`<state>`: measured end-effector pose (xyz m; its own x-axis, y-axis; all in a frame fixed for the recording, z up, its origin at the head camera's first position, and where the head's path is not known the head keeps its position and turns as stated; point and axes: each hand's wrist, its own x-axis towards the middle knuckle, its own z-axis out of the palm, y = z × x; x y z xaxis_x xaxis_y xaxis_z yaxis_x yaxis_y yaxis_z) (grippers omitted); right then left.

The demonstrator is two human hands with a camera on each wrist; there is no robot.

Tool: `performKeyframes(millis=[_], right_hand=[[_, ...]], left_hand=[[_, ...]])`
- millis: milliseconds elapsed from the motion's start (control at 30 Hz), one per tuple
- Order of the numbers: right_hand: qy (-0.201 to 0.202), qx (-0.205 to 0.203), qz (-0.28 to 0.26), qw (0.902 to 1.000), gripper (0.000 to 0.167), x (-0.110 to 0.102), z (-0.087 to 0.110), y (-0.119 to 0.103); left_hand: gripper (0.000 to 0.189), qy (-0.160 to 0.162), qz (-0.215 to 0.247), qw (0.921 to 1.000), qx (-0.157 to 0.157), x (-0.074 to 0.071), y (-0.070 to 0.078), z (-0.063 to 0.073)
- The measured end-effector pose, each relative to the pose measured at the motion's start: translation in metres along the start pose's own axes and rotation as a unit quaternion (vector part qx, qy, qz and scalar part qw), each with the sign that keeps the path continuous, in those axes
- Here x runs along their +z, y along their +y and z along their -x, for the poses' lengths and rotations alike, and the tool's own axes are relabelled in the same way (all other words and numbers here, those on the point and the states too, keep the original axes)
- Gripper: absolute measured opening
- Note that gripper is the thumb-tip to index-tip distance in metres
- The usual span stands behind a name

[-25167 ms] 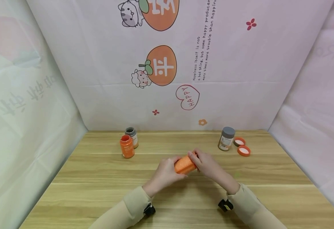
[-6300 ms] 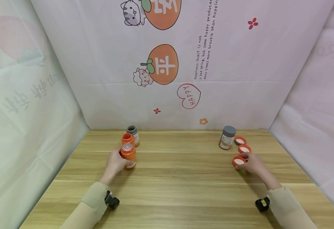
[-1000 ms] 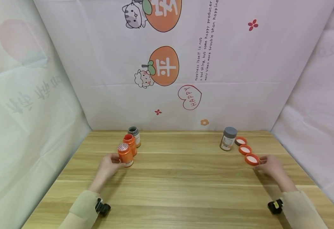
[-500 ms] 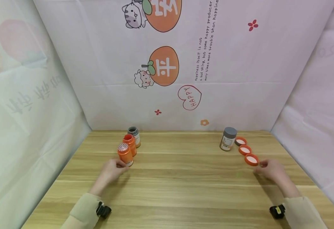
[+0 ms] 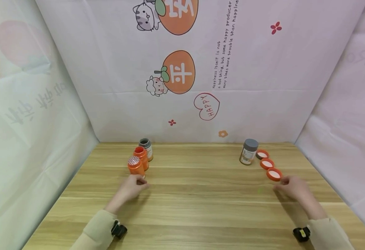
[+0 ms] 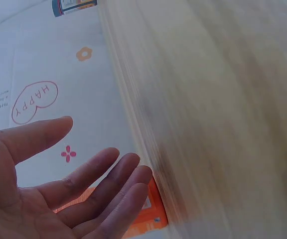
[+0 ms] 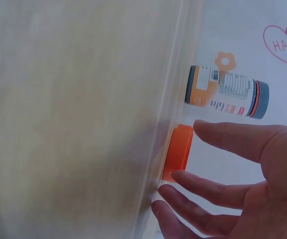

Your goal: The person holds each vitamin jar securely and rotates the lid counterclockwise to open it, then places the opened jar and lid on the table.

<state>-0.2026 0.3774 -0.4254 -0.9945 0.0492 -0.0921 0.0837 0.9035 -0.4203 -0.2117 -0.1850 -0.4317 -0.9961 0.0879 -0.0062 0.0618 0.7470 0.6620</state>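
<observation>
My left hand [image 5: 131,189] sits just in front of an orange jar [image 5: 135,166] with a silvery seal over its mouth. In the left wrist view the left hand's fingers [image 6: 128,209] are loosely spread, holding nothing, and partly hide the orange jar [image 6: 156,211]. At the right, my right hand [image 5: 295,188] lies beside the nearest orange lid [image 5: 274,174], which rests with its white inside up. Its fingers are relaxed and grip nothing; the right wrist view has thumb and fingertips close to the orange lid [image 7: 178,152], but I cannot tell whether they touch it.
Behind the sealed jar stand an uncapped orange jar [image 5: 143,159] and an uncapped grey-necked jar [image 5: 149,152]. A grey-capped jar [image 5: 248,154] stands at the back right, beside two more upturned lids, one orange [image 5: 267,163] and one dark-sided [image 5: 262,154]. White cloth [image 5: 248,111] encloses the wooden table [image 5: 201,208].
My left hand has let go of the sealed orange jar and shifted right and nearer. My right hand has come off the orange lid, drawing slightly nearer. Earlier, both hands held an orange jar mid-table.
</observation>
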Motion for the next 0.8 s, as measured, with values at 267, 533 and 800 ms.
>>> performKeyframes(millis=[267,533,800], right_hand=[[0.005,-0.021,0.025,0.9995,0.059,0.007,0.0,-0.013],[0.016,-0.034,0.037,0.9986,0.052,0.015,-0.004,-0.022],[0.017,-0.054,0.036,0.9977,0.054,0.021,-0.005,-0.033]], left_hand=[[0.024,-0.024,0.0,0.9993,0.028,0.01,0.009,-0.002],[0.03,-0.04,0.004,0.9983,0.043,0.022,0.021,-0.006],[0.039,-0.059,-0.007,0.9953,0.077,0.031,0.036,-0.011]])
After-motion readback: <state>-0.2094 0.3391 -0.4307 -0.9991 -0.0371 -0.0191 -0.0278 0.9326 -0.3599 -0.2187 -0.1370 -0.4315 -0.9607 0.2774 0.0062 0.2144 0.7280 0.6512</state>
